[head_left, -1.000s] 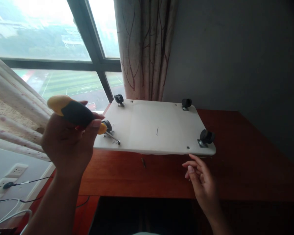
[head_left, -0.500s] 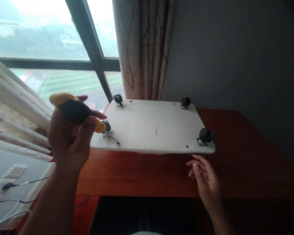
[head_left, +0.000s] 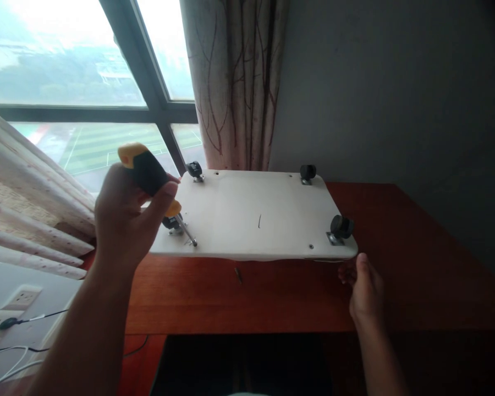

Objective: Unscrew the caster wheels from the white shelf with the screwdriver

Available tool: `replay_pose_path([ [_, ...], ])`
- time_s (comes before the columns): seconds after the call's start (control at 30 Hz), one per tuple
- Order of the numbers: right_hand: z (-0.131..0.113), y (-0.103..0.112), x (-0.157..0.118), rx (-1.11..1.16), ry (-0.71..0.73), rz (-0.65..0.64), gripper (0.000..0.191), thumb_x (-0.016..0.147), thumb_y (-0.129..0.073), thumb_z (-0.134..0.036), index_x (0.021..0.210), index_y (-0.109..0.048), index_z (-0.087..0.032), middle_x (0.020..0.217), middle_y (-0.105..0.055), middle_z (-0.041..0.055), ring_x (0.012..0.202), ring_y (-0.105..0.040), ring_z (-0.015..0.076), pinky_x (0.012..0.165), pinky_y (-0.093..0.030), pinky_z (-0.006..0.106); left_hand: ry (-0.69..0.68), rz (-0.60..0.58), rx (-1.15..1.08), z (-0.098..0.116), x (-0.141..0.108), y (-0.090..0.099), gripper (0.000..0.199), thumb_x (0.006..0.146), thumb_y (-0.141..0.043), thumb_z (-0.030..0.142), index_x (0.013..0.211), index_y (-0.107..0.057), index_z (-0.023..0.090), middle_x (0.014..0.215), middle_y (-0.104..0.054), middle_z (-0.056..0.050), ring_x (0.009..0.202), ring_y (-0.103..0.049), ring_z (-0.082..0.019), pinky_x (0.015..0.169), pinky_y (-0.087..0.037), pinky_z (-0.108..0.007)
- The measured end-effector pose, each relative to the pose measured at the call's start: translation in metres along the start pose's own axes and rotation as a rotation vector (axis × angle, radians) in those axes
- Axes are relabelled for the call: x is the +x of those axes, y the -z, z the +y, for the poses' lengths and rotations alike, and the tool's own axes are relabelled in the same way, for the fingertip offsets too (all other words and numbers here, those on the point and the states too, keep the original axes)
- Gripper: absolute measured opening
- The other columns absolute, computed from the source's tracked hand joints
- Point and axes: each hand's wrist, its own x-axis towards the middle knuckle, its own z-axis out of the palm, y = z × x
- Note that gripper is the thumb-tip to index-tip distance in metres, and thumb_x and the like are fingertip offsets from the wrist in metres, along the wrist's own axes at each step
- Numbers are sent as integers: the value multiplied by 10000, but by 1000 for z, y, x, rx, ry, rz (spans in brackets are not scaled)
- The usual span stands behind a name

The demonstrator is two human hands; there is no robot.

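My left hand (head_left: 126,217) is closed round the yellow-and-black handle of a screwdriver (head_left: 148,170). Its metal shaft slants down, and the tip meets a screw spot near the front left corner of a white board (head_left: 239,214). Black casters stand up from the board's corners, such as the front right caster (head_left: 341,226) and the front left caster (head_left: 172,223), which is partly behind the screwdriver. At the board's front right corner is my right hand (head_left: 367,286), thumb at the edge and fingers curled underneath, gripping it. A small screw-like piece (head_left: 238,275) lies before the board.
The board rests on a reddish-brown wooden table (head_left: 396,264) by a window (head_left: 86,137). Curtains (head_left: 235,82) hang behind and at the left. A wall socket (head_left: 8,316) with a plug and cables is at lower left. A dark area lies below the table's front edge.
My right hand has moved right and taken hold of the board's front right corner. My left hand has tilted the screwdriver more upright, its tip staying at the same spot on the board.
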Motion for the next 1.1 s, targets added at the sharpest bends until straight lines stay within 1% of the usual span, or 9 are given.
replay_pose_path([
  [0.13,0,-14,5,52,-13,36,493,790,-655,-647,704,-564,-170,585,-552,-16,515,-516,122,483,-407,257,-142,54,-214,1,9,-8,452,734,-838,291,1046,-528,185,780,-672,38,621,-645,-120,613,-553,-284],
  [0.23,3,-20,6,171,-60,42,466,788,-669,-619,712,-550,-174,575,-524,-32,504,-487,110,464,-384,244,-181,94,-261,3,13,-11,398,739,-833,287,994,-539,200,772,-670,44,626,-644,-130,585,-541,-287],
  [0.37,5,-22,8,249,-93,21,444,762,-702,-588,720,-525,-182,592,-507,-46,493,-463,91,455,-374,229,-61,75,-379,7,15,-7,318,712,-844,286,896,-623,150,811,-665,-12,654,-626,-134,624,-537,-305],
  [0.5,7,-20,8,218,-72,21,456,758,-694,-604,726,-525,-181,614,-509,-40,501,-467,92,454,-380,229,100,-33,-533,14,14,-4,328,791,-756,322,1065,-634,189,875,-685,-35,755,-654,-187,697,-557,-355],
  [0.63,7,-20,7,203,-72,24,451,775,-681,-601,727,-525,-180,624,-518,-38,511,-477,95,462,-384,230,200,-22,-644,18,12,-9,438,761,-770,489,1048,-611,199,811,-608,-21,647,-565,-136,579,-491,-288],
  [0.77,7,-19,6,228,-72,27,438,774,-695,-581,721,-532,-177,618,-524,-39,514,-471,91,467,-384,227,174,73,-602,19,10,-12,405,756,-771,552,902,-554,243,766,-567,24,562,-506,-101,508,-415,-255],
  [0.9,7,-19,6,212,-61,22,436,781,-682,-582,713,-532,-178,598,-515,-40,504,-467,93,464,-382,230,194,-3,-599,24,13,-8,359,782,-752,501,925,-621,199,909,-593,-18,678,-586,-130,597,-489,-297],
  [1.0,7,-20,6,203,-57,28,432,779,-681,-580,720,-538,-177,596,-514,-39,500,-468,96,461,-387,234,238,-60,-619,27,17,-6,417,769,-740,521,941,-647,153,832,-574,-37,645,-568,-137,572,-491,-304],
  [1.1,7,-20,7,213,-69,37,431,761,-695,-579,725,-538,-179,607,-522,-39,503,-473,96,460,-389,235,268,-68,-639,30,16,-9,429,766,-734,564,946,-605,196,742,-554,-7,557,-508,-118,479,-423,-267],
])
